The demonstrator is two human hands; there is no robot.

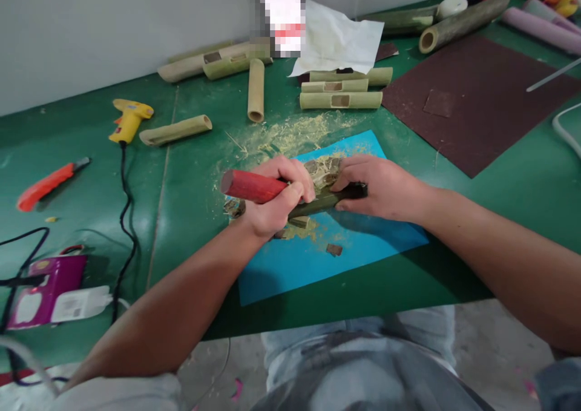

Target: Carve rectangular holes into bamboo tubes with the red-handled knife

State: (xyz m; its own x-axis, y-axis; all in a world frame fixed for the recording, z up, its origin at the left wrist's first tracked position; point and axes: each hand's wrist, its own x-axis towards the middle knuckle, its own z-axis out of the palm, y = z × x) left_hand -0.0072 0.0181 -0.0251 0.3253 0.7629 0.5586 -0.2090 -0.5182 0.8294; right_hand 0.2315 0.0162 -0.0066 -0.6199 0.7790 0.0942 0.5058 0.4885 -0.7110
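Bamboo (pixel 321 203), a dark green piece, is held low over the blue sheet (pixel 376 236) on the green bench (pixel 195 187). I can't tell if it touches the sheet. The right hand (pixel 381 184) has its fingers and thumb around the right end. The left hand (pixel 275 211) is closed around a fat red handle (pixel 252 186), which leans up to the left. The other end of that tool is hidden by the fingers, so I can't see where it meets the bamboo.

It looks like a cutting or scraping job. To do it well, press the piece down flat so it can't roll. Push a little at a time, because one big push could split the wall or make the tool slip. Keep the right fingers out of the tool's way. A brown chip (pixel 334 250) and yellow shavings (pixel 320 175) lie close by; anything underneath could make the piece wobble.
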